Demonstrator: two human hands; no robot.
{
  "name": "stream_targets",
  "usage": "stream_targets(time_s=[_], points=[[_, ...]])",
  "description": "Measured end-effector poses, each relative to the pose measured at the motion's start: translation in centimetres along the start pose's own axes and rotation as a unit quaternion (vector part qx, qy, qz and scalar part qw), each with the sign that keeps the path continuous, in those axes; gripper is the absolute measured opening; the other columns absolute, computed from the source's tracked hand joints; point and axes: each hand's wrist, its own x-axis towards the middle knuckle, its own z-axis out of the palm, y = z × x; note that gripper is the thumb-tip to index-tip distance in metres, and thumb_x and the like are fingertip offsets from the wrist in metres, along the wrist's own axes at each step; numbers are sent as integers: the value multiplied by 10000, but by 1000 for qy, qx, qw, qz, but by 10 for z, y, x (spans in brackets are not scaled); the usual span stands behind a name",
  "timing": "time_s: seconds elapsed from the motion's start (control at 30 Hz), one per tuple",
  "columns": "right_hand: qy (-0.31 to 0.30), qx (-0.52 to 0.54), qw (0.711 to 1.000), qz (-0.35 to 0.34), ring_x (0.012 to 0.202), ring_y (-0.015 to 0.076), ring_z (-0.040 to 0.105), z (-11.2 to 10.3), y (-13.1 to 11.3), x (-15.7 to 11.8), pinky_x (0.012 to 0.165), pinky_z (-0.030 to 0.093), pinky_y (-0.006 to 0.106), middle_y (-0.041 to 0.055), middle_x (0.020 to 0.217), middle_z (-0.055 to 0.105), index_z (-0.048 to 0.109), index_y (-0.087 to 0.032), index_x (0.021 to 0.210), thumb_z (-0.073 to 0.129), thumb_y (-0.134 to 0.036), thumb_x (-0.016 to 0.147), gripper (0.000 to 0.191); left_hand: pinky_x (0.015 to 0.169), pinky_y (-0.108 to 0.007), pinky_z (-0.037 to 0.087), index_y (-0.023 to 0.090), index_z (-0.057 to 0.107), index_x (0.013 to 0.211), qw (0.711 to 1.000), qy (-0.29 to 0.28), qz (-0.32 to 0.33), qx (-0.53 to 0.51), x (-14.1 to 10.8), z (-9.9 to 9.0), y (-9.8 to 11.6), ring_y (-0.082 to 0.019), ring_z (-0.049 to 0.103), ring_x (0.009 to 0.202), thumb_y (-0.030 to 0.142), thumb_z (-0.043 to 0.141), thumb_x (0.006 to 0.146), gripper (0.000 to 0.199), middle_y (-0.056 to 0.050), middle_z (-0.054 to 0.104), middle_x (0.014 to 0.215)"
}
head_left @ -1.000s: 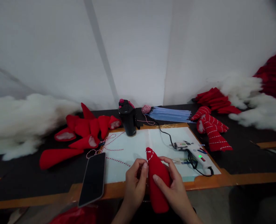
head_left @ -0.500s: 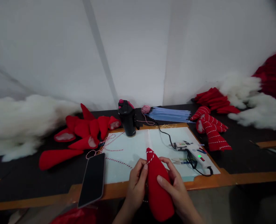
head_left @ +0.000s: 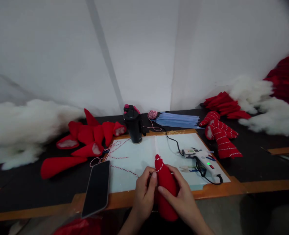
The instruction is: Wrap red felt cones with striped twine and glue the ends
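A stuffed red felt cone (head_left: 167,199) is held upright in front of me at the table's front edge, tip away from me. Red-and-white twine (head_left: 160,167) winds around its tip. My left hand (head_left: 145,189) pinches the twine at the cone's left side, thumb against fingers. Around the cone's right side is my right hand (head_left: 181,192), its thumb lying across the front and its fingers behind. More striped twine (head_left: 125,169) trails over the white board to the left. The cone's lower end hangs below the table edge.
A glue gun (head_left: 205,161) with a green light lies right, beside snips (head_left: 188,169). A phone (head_left: 97,189) lies left. Behind stand a black bottle (head_left: 133,125), a twine ball (head_left: 152,114) and glue sticks (head_left: 178,120). Red cones (head_left: 88,133), wrapped cones (head_left: 222,140) and white stuffing (head_left: 24,130) flank the board.
The cone has turned and tilted in my hands, its lower end now higher and nearer the left. A second pass of twine shows more clearly near the tip.
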Motion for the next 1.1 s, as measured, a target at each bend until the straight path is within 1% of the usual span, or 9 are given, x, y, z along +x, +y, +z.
stream_targets(time_s=[0.1,0.17,0.23,0.37,0.5,0.63,0.73,0.9,1.1], points=[[0,101,994,44,1064,196,616,-3,-5,1,948,498,301,51,1206,616,407,-280,1322,699,-315,831,572,612,-240,324,188,489,798,1000,12,-7,14,1,-2,-3,-123,401,635,405,410,1005,311,28,441,682],[-42,188,979,68,941,188,647,-6,-5,2,827,532,279,42,1106,655,426,-286,1251,692,-359,848,489,610,-243,323,189,478,793,1000,1,-11,10,2,-2,-5,-123,404,635,412,392,1011,324,28,446,683],[-78,215,971,71,959,196,645,-7,-3,2,832,526,278,52,1106,661,500,-265,1171,667,-388,871,365,616,-245,330,189,482,802,1000,-9,-8,10,2,-2,-6,-124,418,641,413,376,1018,328,26,464,694],[-46,86,995,7,1208,226,543,-6,6,2,1047,426,313,74,1293,574,584,-248,1218,610,-378,907,337,630,-240,348,191,501,823,1000,-11,1,11,2,2,-7,-121,433,656,397,388,1020,307,30,479,711],[-28,38,999,-4,1229,224,533,-5,6,2,1076,413,314,66,1325,560,520,-269,1308,691,-345,847,498,647,-235,364,192,512,842,1000,-24,11,6,2,4,-7,-120,450,680,389,393,1020,291,28,493,741],[-18,218,970,107,916,187,668,-9,-2,0,787,548,271,55,1136,669,420,-293,1306,700,-388,850,544,624,-235,347,190,503,822,1000,-14,-2,16,2,2,-6,-119,432,654,397,392,1018,306,30,475,708],[-42,301,942,139,740,159,666,-12,0,-1,629,530,235,55,1079,699,468,-284,1230,709,-420,841,478,609,-235,336,192,489,806,1000,-4,-8,18,2,3,-4,-121,422,640,399,380,1020,318,31,465,689],[1,172,981,87,1223,207,562,-8,18,-1,1033,455,279,52,1342,596,605,-262,1226,665,-447,871,404,641,-231,369,197,493,814,1000,-1,16,24,2,6,-3,-128,462,677,382,369,1025,306,21,501,731],[12,45,999,23,1144,205,599,-5,21,0,975,495,283,77,1268,621,553,-220,1255,621,-374,896,397,640,-239,370,193,533,837,997,12,49,65,-2,5,5,-130,485,666,357,389,1016,283,14,521,719]])
